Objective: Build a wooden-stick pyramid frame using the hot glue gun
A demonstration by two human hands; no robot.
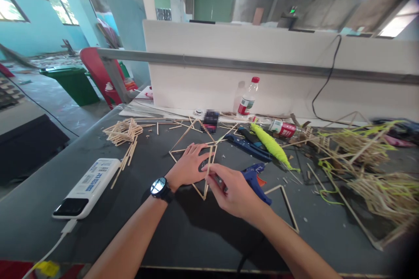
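- The left hand (187, 166) lies flat, fingers spread, pressing down on a stick frame (196, 150) that rests on the dark tabletop (183, 231); a wristwatch (159, 186) sits on that wrist.
- The right hand (231, 192) is pinched shut on a single thin stick (208, 170), holding it between thumb and fingertips just to the right of the left hand, the two hands almost touching.
- The held stick's long axis runs nearly straight away from the person, its far end up at the frame's cross-piece and its near end down toward the frame's lower point, between the two hands.
- The frame spreads out beyond the left hand's fingertips; the left hand is on it, while the right hand reaches it only through the stick.
- A blue glue gun (254, 178) lies just behind the right hand, partly hidden by it, clearly nearer that hand than the left.
- A second bent stick piece (285, 200) lies to the right of the right wrist.
- Left of the left forearm is a white power bank (88, 187); a heap of loose sticks (122, 131) lies farther away on that side.
- Beyond the right hand are a green yarn spool (270, 144) and two plastic bottles (248, 99), well apart from both hands.
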